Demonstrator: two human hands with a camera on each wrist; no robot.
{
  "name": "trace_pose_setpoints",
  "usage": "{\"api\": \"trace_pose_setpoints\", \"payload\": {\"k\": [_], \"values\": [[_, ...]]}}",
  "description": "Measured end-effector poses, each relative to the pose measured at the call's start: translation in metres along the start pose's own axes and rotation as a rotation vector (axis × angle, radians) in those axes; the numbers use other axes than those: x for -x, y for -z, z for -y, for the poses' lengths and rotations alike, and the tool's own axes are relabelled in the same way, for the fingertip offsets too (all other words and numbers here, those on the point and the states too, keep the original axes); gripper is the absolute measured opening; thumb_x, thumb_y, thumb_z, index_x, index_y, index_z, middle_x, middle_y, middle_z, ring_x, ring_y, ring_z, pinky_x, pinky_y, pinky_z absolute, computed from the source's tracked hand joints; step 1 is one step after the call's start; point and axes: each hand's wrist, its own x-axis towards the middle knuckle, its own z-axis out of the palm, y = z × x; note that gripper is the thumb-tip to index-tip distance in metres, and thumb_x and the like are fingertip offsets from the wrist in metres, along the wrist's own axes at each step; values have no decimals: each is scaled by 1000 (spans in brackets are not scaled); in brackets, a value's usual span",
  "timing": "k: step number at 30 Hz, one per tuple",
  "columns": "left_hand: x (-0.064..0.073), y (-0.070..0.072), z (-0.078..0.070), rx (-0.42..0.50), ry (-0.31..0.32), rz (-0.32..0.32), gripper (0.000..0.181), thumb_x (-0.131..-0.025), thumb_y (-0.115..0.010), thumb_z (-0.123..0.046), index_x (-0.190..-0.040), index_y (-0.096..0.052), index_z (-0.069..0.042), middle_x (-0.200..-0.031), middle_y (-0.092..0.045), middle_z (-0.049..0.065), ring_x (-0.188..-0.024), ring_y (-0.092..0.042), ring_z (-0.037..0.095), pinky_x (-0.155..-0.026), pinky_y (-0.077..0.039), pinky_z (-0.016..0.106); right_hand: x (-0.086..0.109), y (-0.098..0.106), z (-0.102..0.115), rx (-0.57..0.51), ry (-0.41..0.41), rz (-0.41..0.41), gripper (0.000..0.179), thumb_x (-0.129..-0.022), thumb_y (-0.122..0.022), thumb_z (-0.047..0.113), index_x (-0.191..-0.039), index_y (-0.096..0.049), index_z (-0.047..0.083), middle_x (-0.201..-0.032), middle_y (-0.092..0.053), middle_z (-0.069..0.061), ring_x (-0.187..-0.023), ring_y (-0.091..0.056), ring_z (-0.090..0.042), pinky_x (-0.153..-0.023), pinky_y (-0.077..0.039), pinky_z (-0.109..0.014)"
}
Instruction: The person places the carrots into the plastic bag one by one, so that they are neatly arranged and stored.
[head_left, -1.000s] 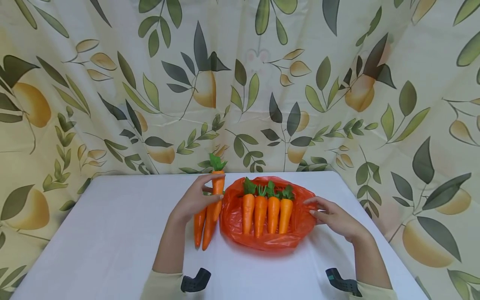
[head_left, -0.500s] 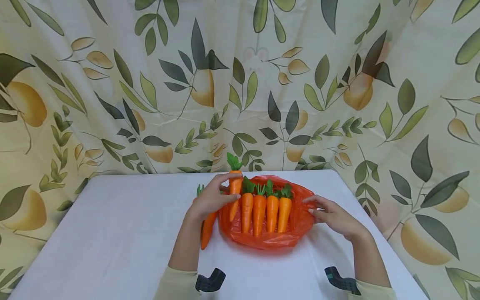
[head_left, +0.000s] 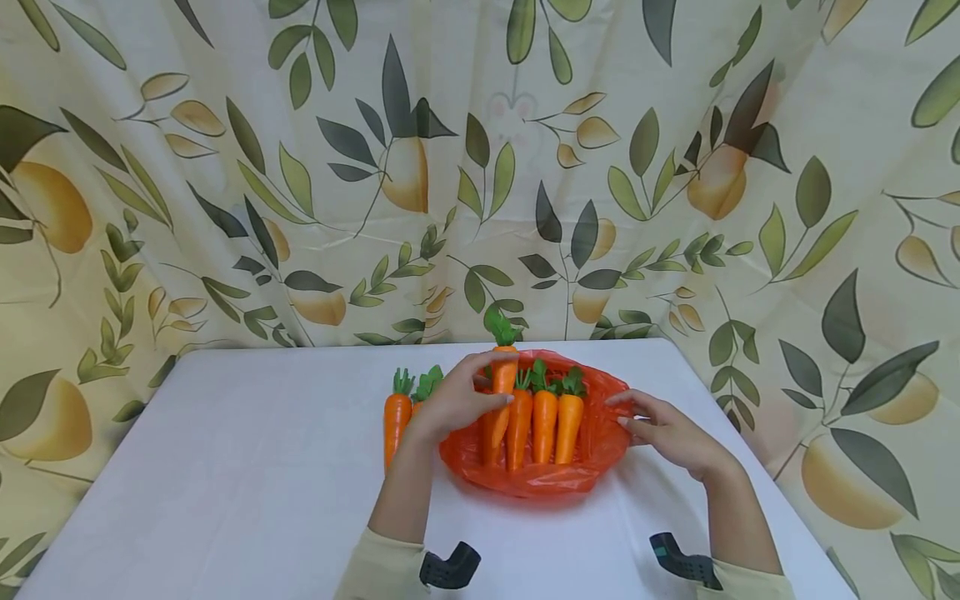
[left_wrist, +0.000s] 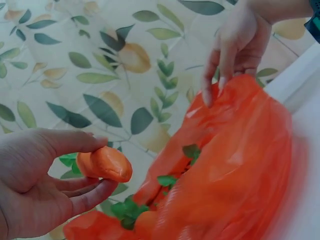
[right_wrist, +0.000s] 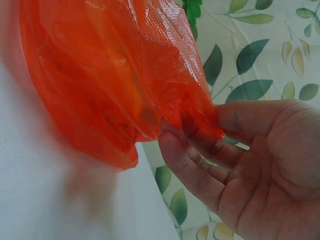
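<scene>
My left hand (head_left: 459, 402) pinches a carrot (head_left: 505, 373) between thumb and fingers, leafy top up, over the left part of a red plastic bag (head_left: 611, 429). In the left wrist view the tip of this carrot (left_wrist: 116, 165) points at the camera. Several carrots (head_left: 544, 427) lie side by side in the opened bag, green tops toward the back. With thumb and fingers, my right hand (right_wrist: 270, 155) pinches the bag's right rim. Left of the bag, a carrot (head_left: 395, 417) lies on the table beside another carrot's green top (head_left: 428, 382), mostly hidden behind my left arm.
A white-covered table (head_left: 247, 467) extends under everything. Behind and around it hangs a curtain (head_left: 480, 183) printed with leaves and fruit. Dark camera mounts (head_left: 452, 567) sit at both wrists.
My left hand has carried the carrot from the loose carrots rightward over the bag. The carrots left on the table show more now. The right hand stays at the bag's rim.
</scene>
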Motion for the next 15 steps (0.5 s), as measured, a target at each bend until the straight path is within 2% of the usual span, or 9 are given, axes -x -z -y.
{"api": "trace_pose_setpoints", "payload": {"k": [7,15], "values": [[-9,-24,4,-10,-5,8,54,-92,-79,-9,-138,-65,-33,-141,-51,-3,-111,-55,25,-80,-55,38,0,0,0,-1,4,-1,35,-107,-56,12,-140,-56,1,-144,-50,-26,-113,-62,-34,-91,-57,-38],[-15,-47,8,7,-18,32,54,-92,-78,-6,-140,-65,-30,-149,-47,-2,-120,-53,29,-87,-55,37,0,0,0,7,-4,-5,35,-106,-55,11,-140,-56,2,-145,-49,-27,-114,-62,-35,-90,-57,-39]]}}
